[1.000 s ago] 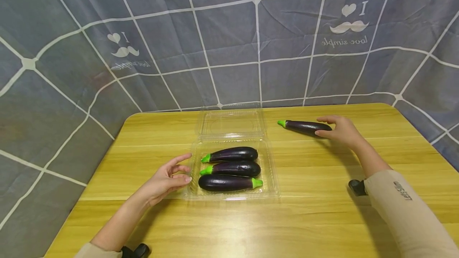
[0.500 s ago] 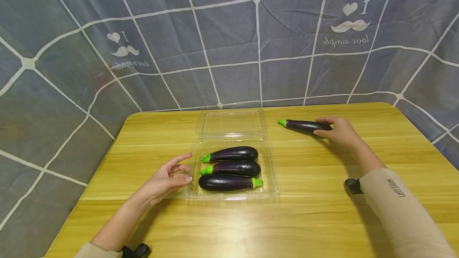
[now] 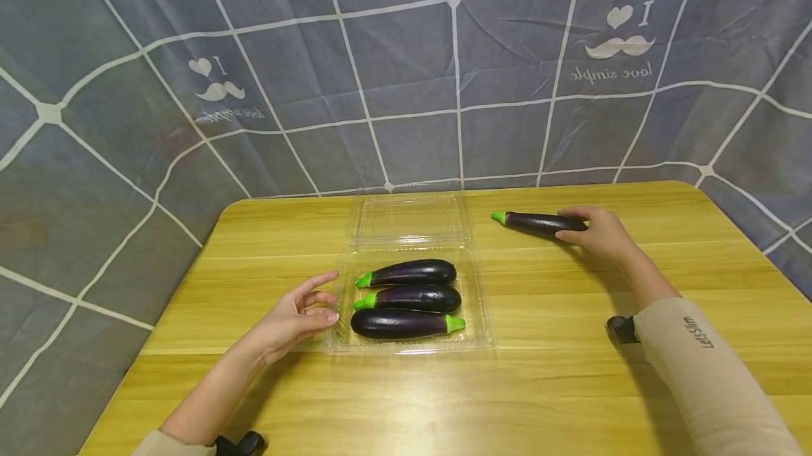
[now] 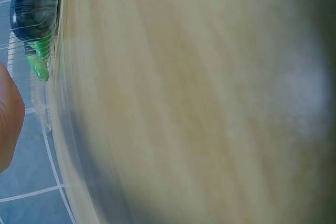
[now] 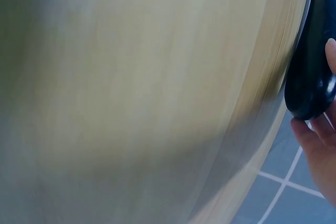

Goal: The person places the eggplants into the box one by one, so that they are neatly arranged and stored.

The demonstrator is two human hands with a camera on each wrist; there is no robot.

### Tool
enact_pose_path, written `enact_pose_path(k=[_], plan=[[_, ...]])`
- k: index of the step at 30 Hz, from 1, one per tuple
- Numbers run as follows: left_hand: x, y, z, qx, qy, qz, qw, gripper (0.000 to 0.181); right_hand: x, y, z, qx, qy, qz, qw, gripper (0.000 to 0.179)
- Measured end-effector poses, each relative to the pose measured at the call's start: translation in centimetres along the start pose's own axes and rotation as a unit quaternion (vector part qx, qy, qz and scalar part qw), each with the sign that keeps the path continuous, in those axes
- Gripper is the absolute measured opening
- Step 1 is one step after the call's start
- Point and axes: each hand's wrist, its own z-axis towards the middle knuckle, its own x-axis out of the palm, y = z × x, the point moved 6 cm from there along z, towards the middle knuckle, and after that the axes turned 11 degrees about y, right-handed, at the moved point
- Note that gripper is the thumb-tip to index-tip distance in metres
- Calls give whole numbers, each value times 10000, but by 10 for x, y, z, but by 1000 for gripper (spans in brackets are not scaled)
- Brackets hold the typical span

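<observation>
My right hand (image 3: 605,234) grips the thick end of an eggplant (image 3: 536,223) at the back right of the table, thumb on the near side and fingers on the far side. Its green stem end points left. In the right wrist view the thumb lies on the dark eggplant (image 5: 312,61). My left hand (image 3: 294,315) is beside the left wall of a clear plastic clamshell box (image 3: 478,308), its fingers relaxed and holding nothing. Inside lie three eggplants, the back one (image 3: 415,272), the middle one (image 3: 419,297) and the front one (image 3: 400,323), whose stem points right.
The box's clear lid (image 3: 409,220) lies folded back behind it, near the rear table edge. A grey checked curtain (image 3: 406,89) hangs behind and at both sides of the wooden table (image 3: 539,385). Black wrist camera mounts (image 3: 622,329) stick out from the sleeves.
The right forearm and sleeve have shifted slightly left, while the hand stays on the eggplant. The left hand and the box have not moved.
</observation>
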Motion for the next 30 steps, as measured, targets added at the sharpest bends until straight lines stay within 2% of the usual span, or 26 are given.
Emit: enact_pose_path(k=[13, 30], plan=[[0, 0, -1, 39, 10, -61, 10000, 77, 0, 2, -2, -170, -185, -38, 9997, 43], [0, 1, -1, -34, -81, 20, 10000, 76, 2, 3, -6, -99, -105, 3, 9999, 45]])
